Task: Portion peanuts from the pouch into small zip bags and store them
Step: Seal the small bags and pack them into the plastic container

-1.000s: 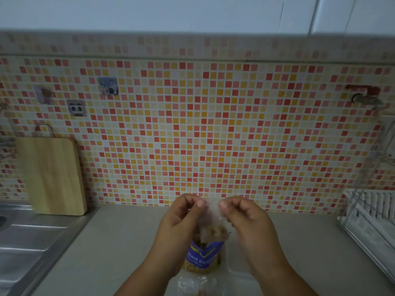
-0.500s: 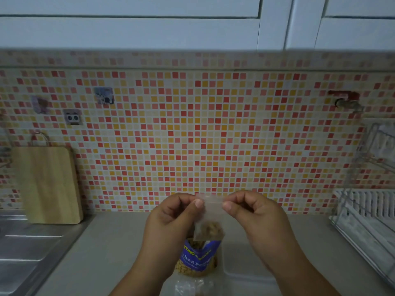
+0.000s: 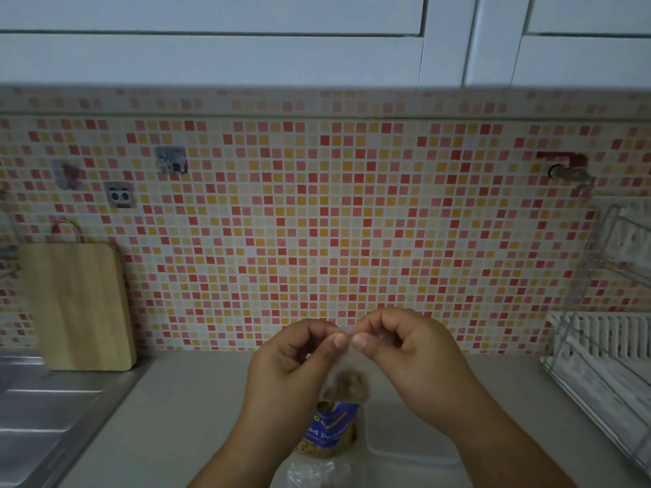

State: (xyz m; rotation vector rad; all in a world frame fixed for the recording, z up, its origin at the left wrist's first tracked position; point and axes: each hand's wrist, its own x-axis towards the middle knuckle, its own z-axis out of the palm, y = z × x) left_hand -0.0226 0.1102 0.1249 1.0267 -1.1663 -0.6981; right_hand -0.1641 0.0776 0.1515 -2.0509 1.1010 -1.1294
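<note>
Hands: left hand & right hand thumbs closer than 0.5 s ago, now nearly tip to tip
Counter: grey, bare stretch either side of our arms; sink rim bounds it left, dish rack right
Wall: mosaic tile behind, cutting board leaning on it by the sink, white cabinets above
Zip bag: we pinch its top strip w/ both thumbs & forefingers; it hangs below our grip, peanuts at its bottom, just above the upright pouch
</note>
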